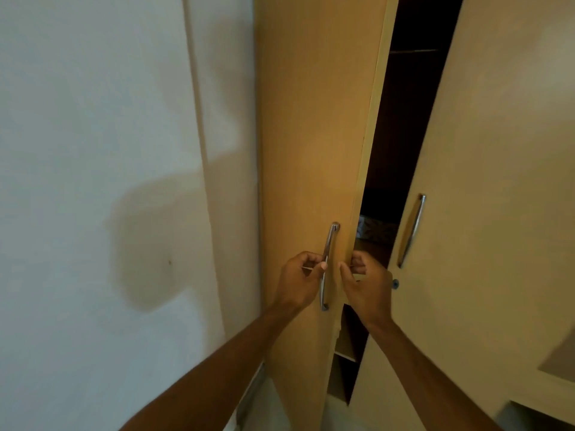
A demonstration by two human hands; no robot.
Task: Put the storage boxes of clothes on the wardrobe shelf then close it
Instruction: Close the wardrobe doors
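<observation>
- The wardrobe's left door [311,135] stands ajar, its free edge running from upper right down toward the hands; a dark, narrow gap separates it from the right door [497,181], which sits closed or nearly so.
- The gap is widest at the top and narrows toward handle height; lower down it shows a pale shelf edge [345,356] and dark compartments.
- Through the gap, just above the right hand, a patterned surface [373,228] shows on a shelf; whether it is one of the storage boxes cannot be told.
- A white wall [93,150] lies close on the left of the open door, carrying the shadow of the arms.
- The left hand [300,279] is curled around the lower part of the left door's metal handle [328,262], fingers wrapped on it.
- The right hand [367,284] grips the free edge of the same door, fingers hooked behind it and thumb in front.
- The two hands sit just beside each other, apart, with the handle between them.
- The right door's handle [412,231] is untouched, near the right hand.
</observation>
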